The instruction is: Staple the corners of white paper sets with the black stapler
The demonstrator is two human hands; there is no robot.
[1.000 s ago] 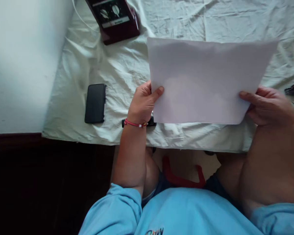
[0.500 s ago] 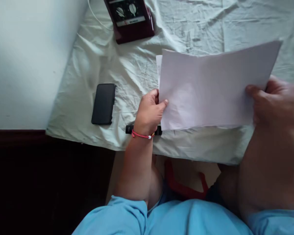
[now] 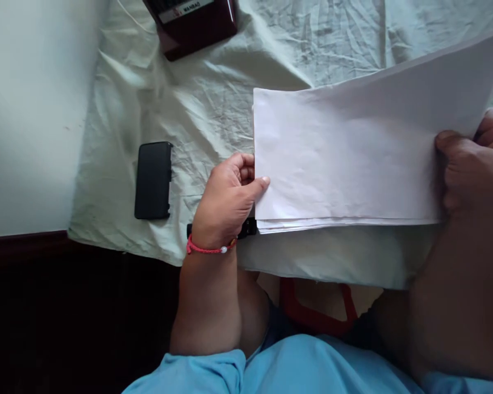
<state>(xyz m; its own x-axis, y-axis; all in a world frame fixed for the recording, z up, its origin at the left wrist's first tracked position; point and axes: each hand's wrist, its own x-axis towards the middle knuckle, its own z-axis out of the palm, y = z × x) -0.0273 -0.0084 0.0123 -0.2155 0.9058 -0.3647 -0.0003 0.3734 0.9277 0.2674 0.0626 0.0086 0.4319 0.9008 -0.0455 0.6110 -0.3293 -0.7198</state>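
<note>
Paper stack (image 3: 345, 164): white sheets, lower edges fanned, lying over a pale wrinkled cloth (image 3: 197, 109) near its front edge, right end raised.

Head view: left hand (image 3: 225, 205), red bracelet at the wrist, pinches the stack's lower left corner between thumb and curled fingers. Right hand (image 3: 472, 164) closes on the right edge, thumb on top. Black phone (image 3: 153, 180) lies well left of the stack; a dark red device (image 3: 193, 24) sits at the top; a small black object (image 3: 246, 229) is partly hidden under the left hand.
</note>
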